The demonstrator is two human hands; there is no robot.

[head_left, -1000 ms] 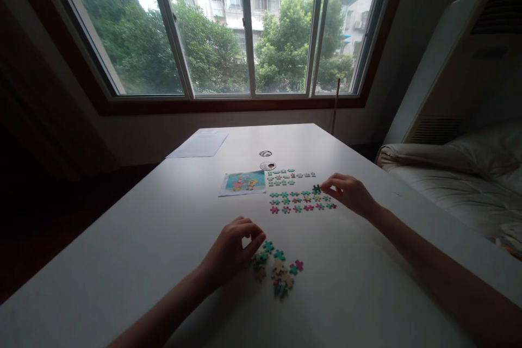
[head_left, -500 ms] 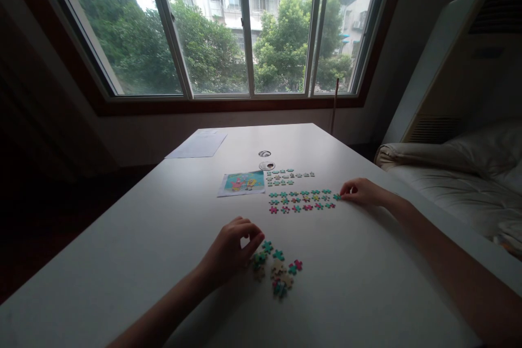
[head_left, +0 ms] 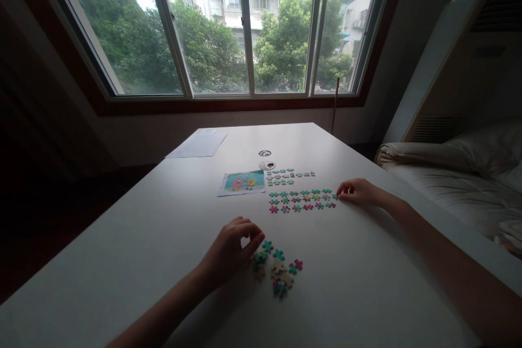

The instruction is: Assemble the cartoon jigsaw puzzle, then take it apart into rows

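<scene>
On the white table (head_left: 163, 261) lies a loose heap of jigsaw pieces (head_left: 279, 269) in teal, pink and cream. My left hand (head_left: 230, 250) rests at the heap's left edge, fingers curled, fingertips touching a piece. Farther back, sorted rows of puzzle pieces (head_left: 302, 200) lie in lines, with a smaller row group (head_left: 287, 175) behind them. My right hand (head_left: 361, 192) sits at the right end of the rows, fingers curled down on the last teal piece. A printed reference picture (head_left: 242, 182) lies left of the rows.
A sheet of paper (head_left: 198, 144) lies at the far left of the table. A round cable hole (head_left: 265, 153) and a small round lid (head_left: 267, 165) are behind the rows. A white cushioned seat (head_left: 460, 174) stands to the right, windows ahead.
My right hand moved from the top row's right part out to the right end of the rows and set a teal piece there. My left hand stayed at the heap.
</scene>
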